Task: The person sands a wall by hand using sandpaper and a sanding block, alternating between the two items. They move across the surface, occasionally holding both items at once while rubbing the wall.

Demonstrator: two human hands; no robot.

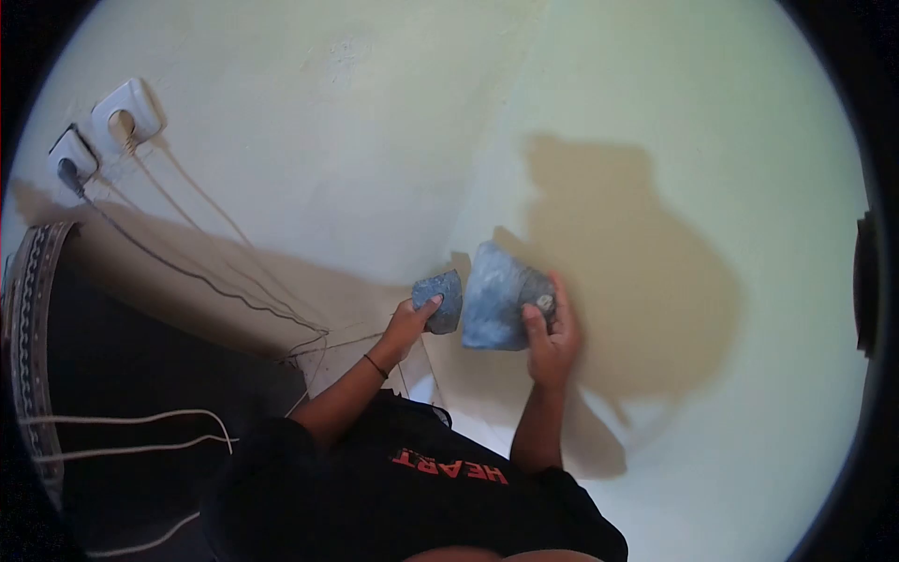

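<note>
My left hand [409, 325], wearing a thin dark band at the wrist, holds a small flat blue-grey piece [440, 283] with an uneven edge. The thumb lies across its face. Just right of it, my right hand [552, 339] grips a larger tapered blue-grey piece [493, 300] by its narrow end. Whitish smears cover its broad face, and a pale round spot [545, 303] shows between thumb and fingers. I cannot tell what kind of things the two pieces are. They are held up close together before the wall, with a narrow gap between them.
The pale wall [646, 75] meets another at a corner, with shadows on it. Two plugged sockets [128, 110] are at upper left, their cords [201, 274] running down to the floor. A dark piece with a patterned edge [33, 300] stands left, white cords [140, 419] across it.
</note>
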